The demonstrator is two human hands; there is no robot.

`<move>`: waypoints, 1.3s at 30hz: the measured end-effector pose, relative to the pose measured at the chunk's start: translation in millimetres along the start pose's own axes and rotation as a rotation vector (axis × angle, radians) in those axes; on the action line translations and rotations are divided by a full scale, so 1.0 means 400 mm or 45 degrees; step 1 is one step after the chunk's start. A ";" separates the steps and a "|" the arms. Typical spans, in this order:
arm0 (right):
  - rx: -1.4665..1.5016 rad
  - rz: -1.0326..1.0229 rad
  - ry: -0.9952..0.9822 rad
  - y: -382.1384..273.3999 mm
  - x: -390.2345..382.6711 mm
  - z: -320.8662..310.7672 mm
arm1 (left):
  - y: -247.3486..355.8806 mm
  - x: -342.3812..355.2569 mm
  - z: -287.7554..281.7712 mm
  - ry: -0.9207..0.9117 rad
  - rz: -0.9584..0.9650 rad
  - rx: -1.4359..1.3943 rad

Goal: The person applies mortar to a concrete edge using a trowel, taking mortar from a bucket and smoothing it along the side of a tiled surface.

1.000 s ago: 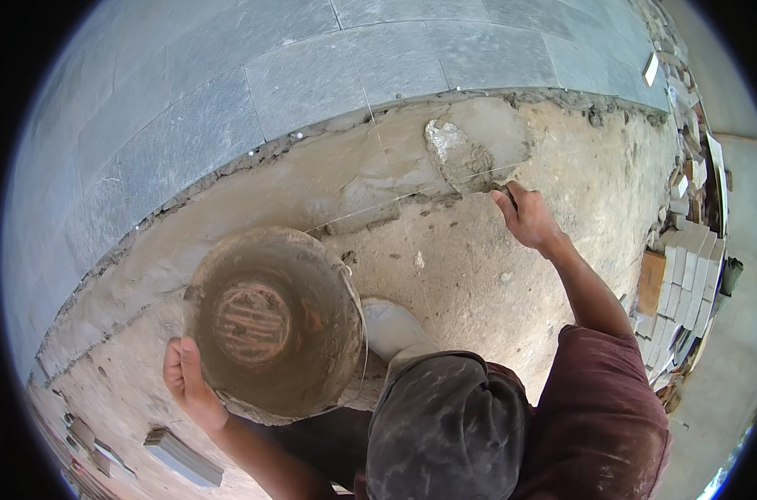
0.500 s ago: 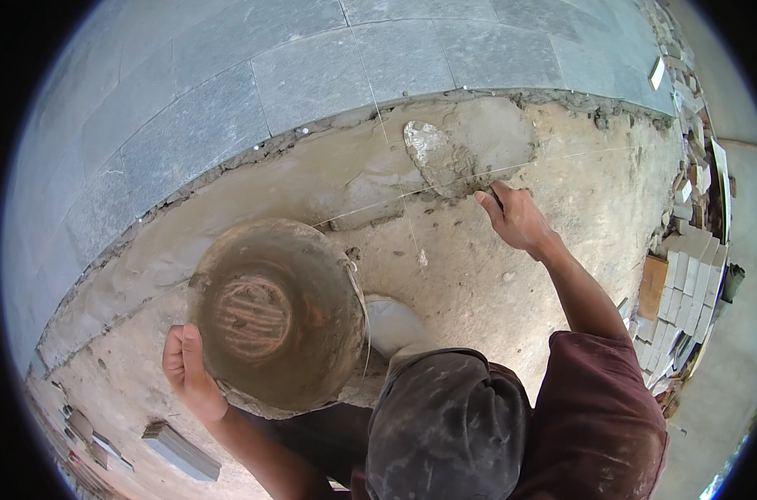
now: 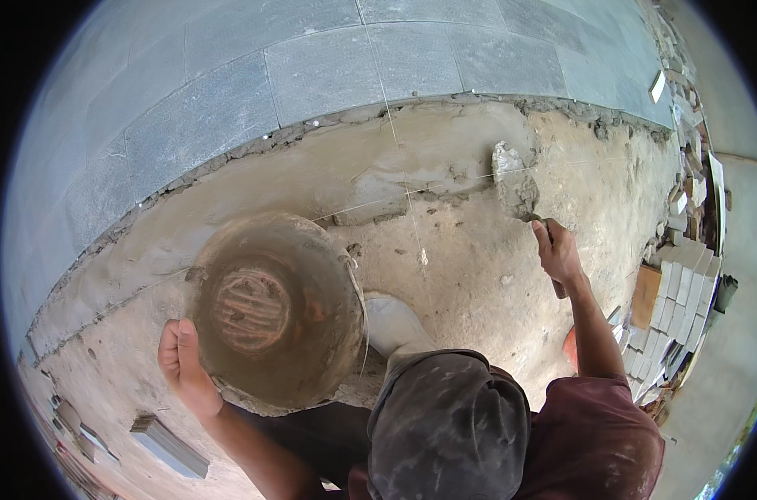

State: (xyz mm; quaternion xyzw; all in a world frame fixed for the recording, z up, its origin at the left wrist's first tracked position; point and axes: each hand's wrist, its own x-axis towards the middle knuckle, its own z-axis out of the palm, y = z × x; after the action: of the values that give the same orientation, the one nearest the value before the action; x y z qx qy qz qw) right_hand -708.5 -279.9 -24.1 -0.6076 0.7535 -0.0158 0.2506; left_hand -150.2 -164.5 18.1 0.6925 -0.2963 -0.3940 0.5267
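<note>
My left hand [image 3: 187, 362] is closed on the lower left rim of a round, mortar-stained bucket [image 3: 324, 333]. A ridged, orange-brown circle shows at the bucket's middle, and a thin handle hangs along its right side. To the right, my right hand [image 3: 559, 252] is wrapped round the handle of a trowel. The trowel's blade [image 3: 512, 179], coated with grey mortar, points away from me over the bare ground. Beside it spreads a smooth bed of wet mortar [image 3: 287, 179], bordering the laid grey slabs [image 3: 324, 71].
Taut white strings [image 3: 391, 125] cross the slabs and mortar. Stacked pale blocks [image 3: 683, 292] and rubble line the right side. A small stack of tiles [image 3: 170, 446] lies at lower left. A person's capped head [image 3: 449, 425] fills the lower middle.
My right hand has drawn the trowel right and toward me, off the mortar bed. The mortar where it lay looks flatter. My left hand and the bucket have barely moved.
</note>
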 end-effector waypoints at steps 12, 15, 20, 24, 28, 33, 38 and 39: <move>-0.092 -0.189 -0.055 -0.068 0.031 0.032 | -0.005 0.001 -0.003 0.027 0.014 0.076; -0.060 -0.064 0.078 0.054 0.007 -0.020 | -0.006 0.003 -0.009 0.004 0.008 0.038; 0.037 0.075 0.051 0.069 0.008 0.001 | 0.004 0.007 0.008 0.010 -0.003 -0.003; -0.012 -0.116 -0.002 -0.079 0.067 0.044 | 0.001 0.010 0.009 -0.004 0.016 0.039; -0.018 -0.268 0.020 -0.144 0.143 0.058 | -0.005 0.005 0.011 0.015 0.017 0.018; -0.066 -0.164 0.089 -0.064 0.194 0.006 | 0.000 -0.001 0.008 0.037 0.009 0.026; 0.087 0.295 0.033 0.048 0.152 -0.106 | -0.003 0.001 0.000 0.019 -0.008 -0.012; 0.069 0.323 0.055 0.056 0.139 -0.117 | -0.008 0.003 -0.002 0.006 0.004 -0.003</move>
State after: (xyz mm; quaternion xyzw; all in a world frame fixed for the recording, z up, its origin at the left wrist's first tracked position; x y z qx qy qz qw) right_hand -755.1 -338.6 -10.6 -0.4998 0.8289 -0.0175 0.2506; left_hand -148.9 -164.1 14.8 0.6923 -0.2957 -0.3919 0.5289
